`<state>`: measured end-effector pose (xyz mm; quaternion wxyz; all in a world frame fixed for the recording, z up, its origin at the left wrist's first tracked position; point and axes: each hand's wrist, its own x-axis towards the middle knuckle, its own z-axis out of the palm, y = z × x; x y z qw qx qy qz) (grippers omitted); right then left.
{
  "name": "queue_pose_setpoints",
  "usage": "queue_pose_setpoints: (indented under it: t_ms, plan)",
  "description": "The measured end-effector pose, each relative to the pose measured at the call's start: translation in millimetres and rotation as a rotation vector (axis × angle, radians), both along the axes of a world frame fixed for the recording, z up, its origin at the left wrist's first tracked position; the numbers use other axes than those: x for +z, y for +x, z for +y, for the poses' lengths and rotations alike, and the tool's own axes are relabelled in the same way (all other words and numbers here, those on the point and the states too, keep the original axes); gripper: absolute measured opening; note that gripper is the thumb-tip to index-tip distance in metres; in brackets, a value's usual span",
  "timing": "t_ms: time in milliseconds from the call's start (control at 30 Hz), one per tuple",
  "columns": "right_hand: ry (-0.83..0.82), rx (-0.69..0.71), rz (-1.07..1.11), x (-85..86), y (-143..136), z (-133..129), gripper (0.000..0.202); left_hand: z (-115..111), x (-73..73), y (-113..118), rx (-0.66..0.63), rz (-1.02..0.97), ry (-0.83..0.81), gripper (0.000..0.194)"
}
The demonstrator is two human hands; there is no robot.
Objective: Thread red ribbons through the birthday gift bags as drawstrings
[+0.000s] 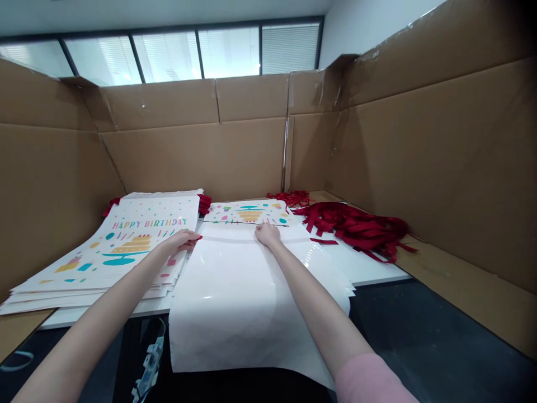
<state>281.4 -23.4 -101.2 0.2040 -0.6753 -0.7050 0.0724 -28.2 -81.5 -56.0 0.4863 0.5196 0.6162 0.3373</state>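
Note:
A large white sheet [235,280] lies in front of me with its plain glossy side up, its near end curving down over the table edge. Beyond it shows a printed strip with a cake and coloured shapes [250,215]. A thin black rod [226,222] lies across the sheet along that strip. My left hand [182,240] pinches the sheet's left edge, fingertips partly hidden. Closed at the rod, my right hand [267,234] rests on the sheet's middle; its fingertips are mostly hidden.
Left lies a stack of "Happy Birthday" sheets [138,212] with red ribbon ends behind. Dark red ribbons [356,226] heap on the white board [373,271] at right. Thin red strings [293,197] lie at the back. Cardboard walls [188,157] enclose three sides. A power strip [150,364] hangs below.

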Motion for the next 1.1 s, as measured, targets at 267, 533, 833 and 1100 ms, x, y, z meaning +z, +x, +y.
queue_pose_setpoints:
  t_ms: [267,533,833,1100]
  plan:
    - [0.002,0.017,-0.015,0.5,1.1,1.4,0.031,6.2,0.3,-20.5,0.016,0.005,-0.003,0.037]
    - [-0.026,0.060,0.040,-0.5,5.2,2.0,0.030,0.9,-11.0,-24.8,0.036,0.026,0.073,0.040]
    - [-0.110,-0.191,0.112,49.1,101.1,-0.1,0.035,-2.4,-6.8,-19.1,0.072,0.042,0.100,0.042]
    - [-0.467,-0.283,0.103,61.3,191.0,-31.2,0.023,-8.0,-4.6,-18.1,-0.031,0.135,0.165,0.041]
